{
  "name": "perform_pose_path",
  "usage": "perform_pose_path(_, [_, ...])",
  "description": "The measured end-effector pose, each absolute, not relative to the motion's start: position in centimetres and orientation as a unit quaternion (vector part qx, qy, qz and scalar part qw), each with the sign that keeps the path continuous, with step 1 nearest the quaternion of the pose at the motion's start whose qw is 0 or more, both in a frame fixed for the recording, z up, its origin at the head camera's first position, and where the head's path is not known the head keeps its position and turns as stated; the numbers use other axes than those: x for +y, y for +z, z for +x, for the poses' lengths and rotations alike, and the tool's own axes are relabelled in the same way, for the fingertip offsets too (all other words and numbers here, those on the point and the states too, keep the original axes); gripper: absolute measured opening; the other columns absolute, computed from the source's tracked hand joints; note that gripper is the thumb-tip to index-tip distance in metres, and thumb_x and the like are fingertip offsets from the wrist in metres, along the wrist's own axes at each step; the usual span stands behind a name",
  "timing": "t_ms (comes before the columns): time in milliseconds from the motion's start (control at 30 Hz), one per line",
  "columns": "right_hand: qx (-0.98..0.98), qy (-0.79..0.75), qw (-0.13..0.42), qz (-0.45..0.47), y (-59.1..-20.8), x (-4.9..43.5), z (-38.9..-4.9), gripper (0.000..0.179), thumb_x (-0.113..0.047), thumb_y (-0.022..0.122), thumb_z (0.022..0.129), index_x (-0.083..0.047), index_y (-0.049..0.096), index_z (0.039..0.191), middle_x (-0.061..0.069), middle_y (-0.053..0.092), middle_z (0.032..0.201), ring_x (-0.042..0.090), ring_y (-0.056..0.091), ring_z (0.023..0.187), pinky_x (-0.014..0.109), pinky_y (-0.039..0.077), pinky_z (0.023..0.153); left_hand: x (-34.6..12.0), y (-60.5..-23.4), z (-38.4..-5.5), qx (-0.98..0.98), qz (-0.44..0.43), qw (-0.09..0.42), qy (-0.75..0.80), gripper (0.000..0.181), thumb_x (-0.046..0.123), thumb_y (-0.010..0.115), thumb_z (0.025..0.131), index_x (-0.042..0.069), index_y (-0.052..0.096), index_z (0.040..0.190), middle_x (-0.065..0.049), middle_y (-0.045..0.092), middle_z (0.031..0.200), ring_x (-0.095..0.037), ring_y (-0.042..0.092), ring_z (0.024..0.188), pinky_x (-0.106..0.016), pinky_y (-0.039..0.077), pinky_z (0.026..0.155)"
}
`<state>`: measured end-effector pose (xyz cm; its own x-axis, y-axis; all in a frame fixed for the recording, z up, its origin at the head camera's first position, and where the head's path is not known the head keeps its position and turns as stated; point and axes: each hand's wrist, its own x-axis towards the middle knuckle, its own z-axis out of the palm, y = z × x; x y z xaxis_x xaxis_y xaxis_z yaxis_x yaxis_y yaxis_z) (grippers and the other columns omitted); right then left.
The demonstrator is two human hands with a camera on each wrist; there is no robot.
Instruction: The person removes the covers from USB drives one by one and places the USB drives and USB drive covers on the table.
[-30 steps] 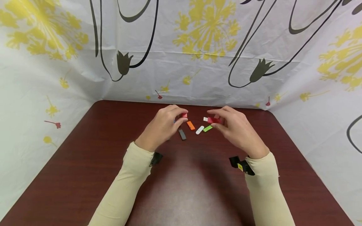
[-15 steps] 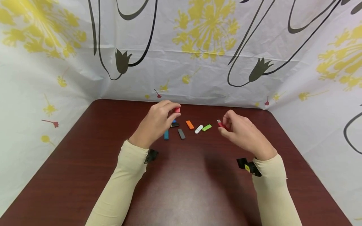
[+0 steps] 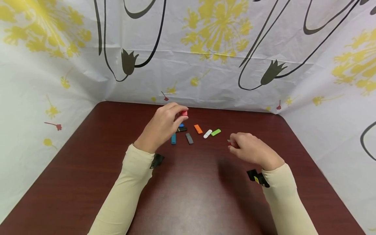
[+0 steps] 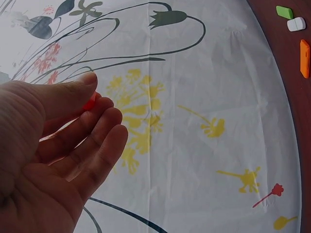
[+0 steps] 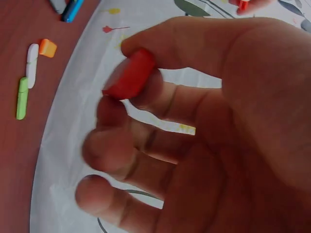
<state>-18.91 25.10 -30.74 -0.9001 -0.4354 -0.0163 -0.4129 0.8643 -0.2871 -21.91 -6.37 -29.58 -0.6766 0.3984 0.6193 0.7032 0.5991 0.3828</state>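
My left hand [image 3: 164, 127] is raised over the far part of the table and pinches a small red USB stick cap [image 3: 184, 113] between thumb and fingertips. In the left wrist view only a sliver of the red cap [image 4: 90, 103] shows behind the thumb. Farther right and lower, my right hand [image 3: 251, 150] holds a red USB stick [image 5: 132, 76] between thumb and fingers. Most of this stick is hidden by the fingers in the head view, where its metal plug [image 3: 229, 140] pokes out to the left.
Between the hands lie an orange USB stick [image 3: 198, 129], a white one [image 3: 207, 134] and a green one [image 3: 215, 132]. Grey [image 3: 189, 138], teal [image 3: 173, 138], black [image 3: 182, 129] and blue [image 3: 181, 125] sticks lie closer to the left hand. A patterned curtain [image 3: 176, 75] borders the table [image 3: 188, 195].
The hands have drawn apart, the left with the cap moving left, the right with the USB stick moving right and then down toward me. The stick has turned in the right fingers.
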Motion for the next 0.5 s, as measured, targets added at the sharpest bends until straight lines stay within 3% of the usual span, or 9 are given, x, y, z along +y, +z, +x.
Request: perform_pose_path(500, [0.939, -0.162, 0.212, -0.215, -35.5, 26.1, -18.7, 0.048, -0.002, 0.063, 0.099, -0.022, 0.033, 0.068, -0.009, 0.025, 0.064, 0.008, 0.024, 0.058, 0.024, 0.027, 0.057, -6.3, -29.6, -22.1, -0.862, -0.315, 0.242, -0.314, 0.028, 0.013, 0.078, 0.100, -0.002, 0.077, 0.124, -0.013, 0.076, 0.115, -0.024, 0.070, 0.098, -0.035, 0.063, 0.086])
